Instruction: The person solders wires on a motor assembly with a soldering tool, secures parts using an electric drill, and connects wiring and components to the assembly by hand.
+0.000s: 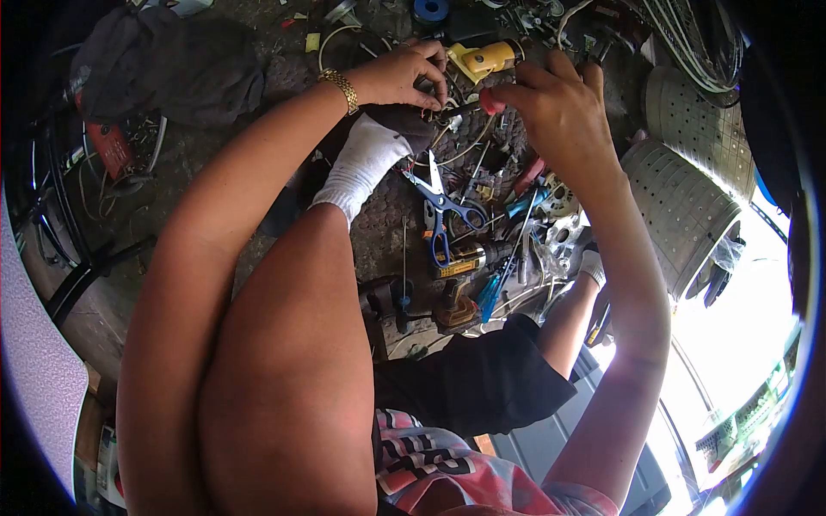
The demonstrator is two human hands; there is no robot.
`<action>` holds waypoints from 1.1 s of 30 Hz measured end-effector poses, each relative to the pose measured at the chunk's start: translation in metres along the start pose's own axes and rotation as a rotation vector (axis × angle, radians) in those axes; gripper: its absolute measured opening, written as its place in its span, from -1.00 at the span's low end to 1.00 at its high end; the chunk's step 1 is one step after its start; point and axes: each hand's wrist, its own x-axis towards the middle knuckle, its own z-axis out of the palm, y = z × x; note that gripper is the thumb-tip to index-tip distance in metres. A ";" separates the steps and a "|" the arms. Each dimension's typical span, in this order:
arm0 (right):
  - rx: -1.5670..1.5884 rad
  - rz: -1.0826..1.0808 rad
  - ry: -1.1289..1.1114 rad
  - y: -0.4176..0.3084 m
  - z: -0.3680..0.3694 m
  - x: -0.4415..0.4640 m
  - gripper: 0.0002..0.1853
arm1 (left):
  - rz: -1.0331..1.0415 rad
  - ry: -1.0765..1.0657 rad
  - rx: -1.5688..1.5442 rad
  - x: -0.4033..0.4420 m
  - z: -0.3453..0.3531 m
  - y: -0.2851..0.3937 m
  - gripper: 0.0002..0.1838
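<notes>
Red-handled tool with a dark shaft (491,101) is clamped in the fingers of the right hand (564,107), its shaft pointing at the left hand (409,76). That hand's thumb and forefinger bend close together beside the shaft; whether they grip anything I cannot tell. Just beyond lies a yellow plastic piece with a rounded body (489,59); nearer, blue-and-black-handled metal scissors (441,203) lie spread open beside a yellow-and-black power drill (460,262).
</notes>
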 end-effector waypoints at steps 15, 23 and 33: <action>-0.021 0.029 -0.024 -0.002 -0.001 -0.005 -0.74 | 0.013 -0.035 0.027 0.001 -0.006 0.006 -0.79; -0.010 0.041 -0.047 -0.004 -0.002 -0.006 -0.75 | 0.020 -0.100 0.088 0.009 -0.012 0.014 -0.78; 0.047 0.091 -0.017 0.007 -0.020 -0.016 -0.73 | 0.013 -0.205 0.103 0.013 -0.018 0.014 -0.85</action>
